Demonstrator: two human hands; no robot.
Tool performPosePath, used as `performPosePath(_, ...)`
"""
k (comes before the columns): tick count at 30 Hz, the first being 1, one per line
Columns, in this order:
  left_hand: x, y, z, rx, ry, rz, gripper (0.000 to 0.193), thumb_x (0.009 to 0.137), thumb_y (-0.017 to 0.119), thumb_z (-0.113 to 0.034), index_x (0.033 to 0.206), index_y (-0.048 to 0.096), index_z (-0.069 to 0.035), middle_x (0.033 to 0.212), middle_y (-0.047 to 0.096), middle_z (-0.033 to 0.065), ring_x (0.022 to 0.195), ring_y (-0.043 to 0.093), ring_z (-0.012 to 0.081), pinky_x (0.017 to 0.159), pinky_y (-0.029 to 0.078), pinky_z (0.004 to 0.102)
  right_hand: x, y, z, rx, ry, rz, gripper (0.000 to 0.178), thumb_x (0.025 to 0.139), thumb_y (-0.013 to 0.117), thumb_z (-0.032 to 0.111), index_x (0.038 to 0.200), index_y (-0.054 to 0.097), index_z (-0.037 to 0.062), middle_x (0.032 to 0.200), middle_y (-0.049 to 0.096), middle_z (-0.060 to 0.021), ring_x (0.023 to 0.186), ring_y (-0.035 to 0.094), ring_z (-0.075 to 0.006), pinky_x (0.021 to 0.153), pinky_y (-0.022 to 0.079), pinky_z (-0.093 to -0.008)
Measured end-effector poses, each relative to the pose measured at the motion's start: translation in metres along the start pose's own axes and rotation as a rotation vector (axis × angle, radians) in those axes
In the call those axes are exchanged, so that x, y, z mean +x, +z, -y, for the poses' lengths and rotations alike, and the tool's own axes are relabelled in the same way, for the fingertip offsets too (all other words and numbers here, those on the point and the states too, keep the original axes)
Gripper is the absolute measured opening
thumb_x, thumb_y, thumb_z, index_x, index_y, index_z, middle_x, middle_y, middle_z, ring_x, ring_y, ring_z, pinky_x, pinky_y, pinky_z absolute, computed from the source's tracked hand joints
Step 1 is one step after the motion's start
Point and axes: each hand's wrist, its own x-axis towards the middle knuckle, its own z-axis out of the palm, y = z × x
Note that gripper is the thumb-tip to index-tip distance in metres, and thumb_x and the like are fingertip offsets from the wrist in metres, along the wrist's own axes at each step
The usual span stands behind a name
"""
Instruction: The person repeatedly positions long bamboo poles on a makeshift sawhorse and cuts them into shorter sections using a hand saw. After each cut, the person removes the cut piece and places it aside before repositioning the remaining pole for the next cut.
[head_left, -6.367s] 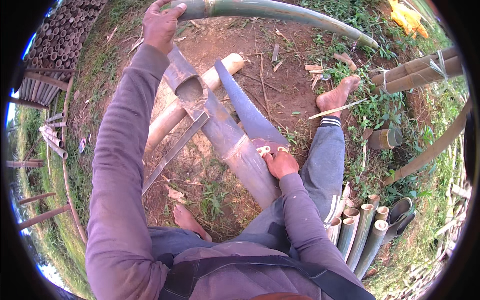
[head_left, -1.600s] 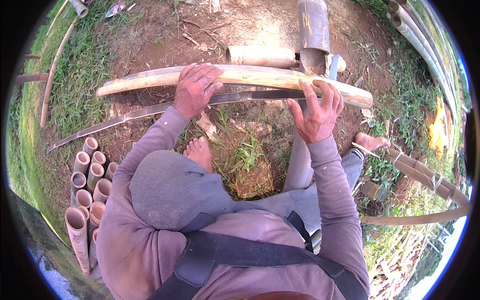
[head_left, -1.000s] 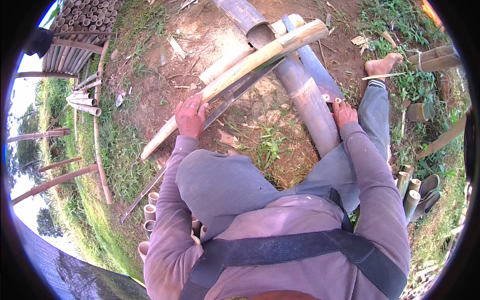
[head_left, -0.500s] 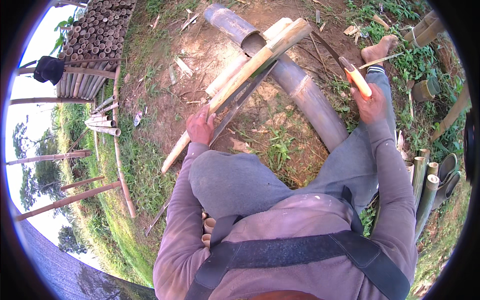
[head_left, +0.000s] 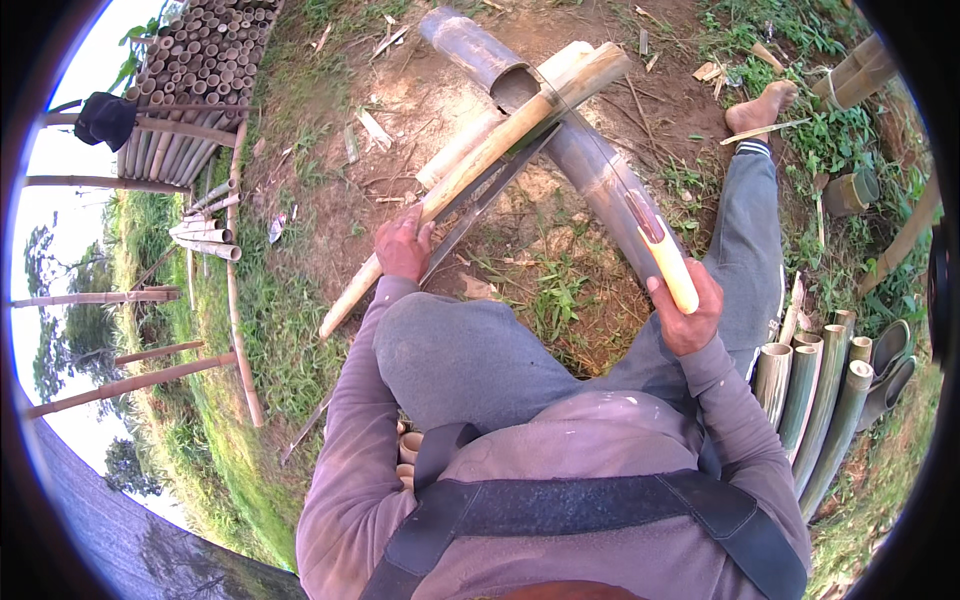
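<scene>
My right hand (head_left: 692, 308) is closed round the yellow-orange handle of a handsaw (head_left: 668, 262). Its thin dark blade, seen nearly edge-on, runs up and left across a pale bamboo pole (head_left: 490, 165) near the pole's far end; whether it touches cannot be made out. My left hand (head_left: 404, 246) is wrapped over the pole's nearer part and holds it, the fingers partly hidden. That pole lies slantwise over a thick grey bamboo log (head_left: 590, 165), which has an opening cut in it. Beside the pole are another pale length and dark split strips (head_left: 490, 200).
Cut green bamboo tubes (head_left: 825, 400) stand close by my right side. Several tubes are stacked on a rack (head_left: 195, 75) at the far left, with a dark hat (head_left: 104, 120) hanging there. My bare foot (head_left: 762, 108) rests on the ground at the right. Chips lie about the soil.
My right hand has swung left and nearer to my body with the saw. The blade, earlier right of the pole, now lines up across it. My left hand stays on the pole.
</scene>
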Motion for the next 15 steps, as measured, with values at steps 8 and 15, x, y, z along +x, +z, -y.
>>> performPosePath(8,-0.004,0.006,0.004,-0.01,-0.003,-0.016,0.048,0.096,0.072,-0.037,0.137,0.069,-0.014,0.126,0.075,0.0107,0.116,0.069,0.0298,0.108,0.044,0.0409,-0.002,-0.011,0.002,0.05,0.072,0.081,0.021,0.085,0.077,-0.001,0.104,0.07,-0.0022,0.079,0.067,-0.0122,0.064,0.066,-0.0273,0.06,0.049,-0.038)
performPosePath(15,-0.002,0.003,0.0,-0.073,-0.139,0.09,0.052,0.095,0.075,-0.039,0.142,0.067,-0.017,0.131,0.073,0.0112,0.123,0.065,0.0274,0.114,0.04,0.0423,0.027,0.015,-0.022,0.078,0.097,0.083,0.019,0.087,0.077,0.005,0.105,0.072,0.0007,0.082,0.072,-0.0123,0.07,0.072,-0.0246,0.065,0.054,-0.0361)
